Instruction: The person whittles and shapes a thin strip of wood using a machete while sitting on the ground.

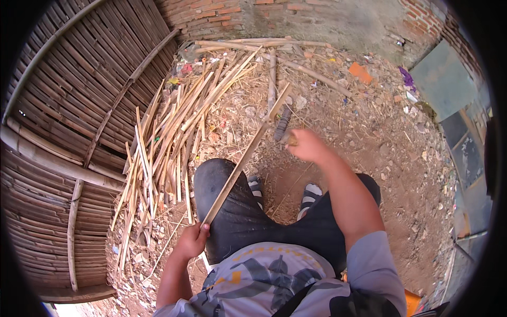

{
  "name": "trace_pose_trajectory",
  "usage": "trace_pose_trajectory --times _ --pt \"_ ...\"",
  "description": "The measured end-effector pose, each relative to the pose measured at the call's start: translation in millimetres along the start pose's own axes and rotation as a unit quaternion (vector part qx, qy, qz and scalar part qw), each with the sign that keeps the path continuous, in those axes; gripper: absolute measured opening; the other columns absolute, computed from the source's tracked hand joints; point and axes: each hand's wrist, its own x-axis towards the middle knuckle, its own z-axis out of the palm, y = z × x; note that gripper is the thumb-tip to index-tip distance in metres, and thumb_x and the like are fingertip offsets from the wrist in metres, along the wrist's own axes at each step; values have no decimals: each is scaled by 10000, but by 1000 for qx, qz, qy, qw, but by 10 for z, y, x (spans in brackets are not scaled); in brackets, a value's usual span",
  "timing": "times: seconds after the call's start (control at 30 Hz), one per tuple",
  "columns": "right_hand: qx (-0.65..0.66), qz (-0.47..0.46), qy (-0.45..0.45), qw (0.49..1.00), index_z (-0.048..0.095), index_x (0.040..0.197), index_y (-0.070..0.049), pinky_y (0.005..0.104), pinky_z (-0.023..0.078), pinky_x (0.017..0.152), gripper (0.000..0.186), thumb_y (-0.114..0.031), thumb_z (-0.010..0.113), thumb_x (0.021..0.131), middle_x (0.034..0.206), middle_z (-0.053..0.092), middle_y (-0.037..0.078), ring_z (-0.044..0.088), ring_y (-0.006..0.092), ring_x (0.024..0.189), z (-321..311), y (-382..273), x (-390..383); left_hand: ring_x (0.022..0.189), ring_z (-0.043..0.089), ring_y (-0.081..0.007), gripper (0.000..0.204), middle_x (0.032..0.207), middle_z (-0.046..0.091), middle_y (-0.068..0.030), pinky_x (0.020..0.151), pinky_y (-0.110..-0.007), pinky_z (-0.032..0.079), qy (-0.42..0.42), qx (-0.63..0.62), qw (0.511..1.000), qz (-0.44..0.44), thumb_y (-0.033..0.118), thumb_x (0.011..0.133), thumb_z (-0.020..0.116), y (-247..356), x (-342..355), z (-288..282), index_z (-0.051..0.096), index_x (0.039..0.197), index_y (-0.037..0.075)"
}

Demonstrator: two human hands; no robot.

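My left hand (pixel 193 242) is closed round the near end of a long split bamboo strip (pixel 236 171). The strip slants up and away across my left thigh, its far end beyond my knees. My right hand (pixel 309 145) is closed on a short tan handle (pixel 291 139), in front of my right knee. What the handle belongs to cannot be made out. Just past that fist lies a dark, ridged, wrapped-looking piece (pixel 283 123), close to the strip's upper part. A bamboo pole (pixel 272 79) lies on the ground behind it.
A heap of split bamboo strips (pixel 179 119) spreads on the left beside a bamboo-slat wall (pixel 105 100). Farther back lie more poles (pixel 317 76) before a brick wall (pixel 338 24). Grey sheets (pixel 443 79) lean at the right. Stones and litter cover the dirt ground (pixel 406 185).
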Motion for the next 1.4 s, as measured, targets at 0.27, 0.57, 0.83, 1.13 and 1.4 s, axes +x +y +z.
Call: trace_pose_trajectory --times 0.27,0.57,0.83,1.13,1.4 --pt "-43 -28 -116 992 709 1033 -72 456 564 770 288 -224 726 790 921 723 189 708 355 877 37 -160 -127 746 645 -499 350 777 663 -281 673 -568 496 67 147 987 15 305 1048 517 208 -41 154 606 882 9" --pt "-148 -147 -160 965 686 971 -53 481 551 745 250 -220 699 785 877 712 193 706 376 835 38 -676 -277 763 661 -505 339 791 676 -281 689 -596 520 92 209 973 -39 339 1043 524 253 -99 220 602 928 30" --pt "-58 -74 -28 995 687 918 -99 453 535 659 203 -248 748 794 752 674 161 696 335 727 -165 -104 -125 748 660 -509 347 769 666 -296 667 -591 519 106 192 976 -13 338 1037 534 290 -49 255 595 906 22" --pt "-111 -159 -186 963 719 988 -100 481 560 738 237 -171 709 762 888 719 168 710 364 845 157 -587 -197 717 645 -507 338 734 648 -287 648 -582 501 118 183 976 -6 313 1037 536 219 -85 269 597 885 17" --pt "-26 -95 -46 994 717 1025 -56 469 559 773 285 -230 737 800 927 728 193 712 372 863 43 -117 -90 706 648 -510 349 723 649 -286 649 -594 508 114 179 977 -3 332 1039 531 248 -36 263 587 884 25"
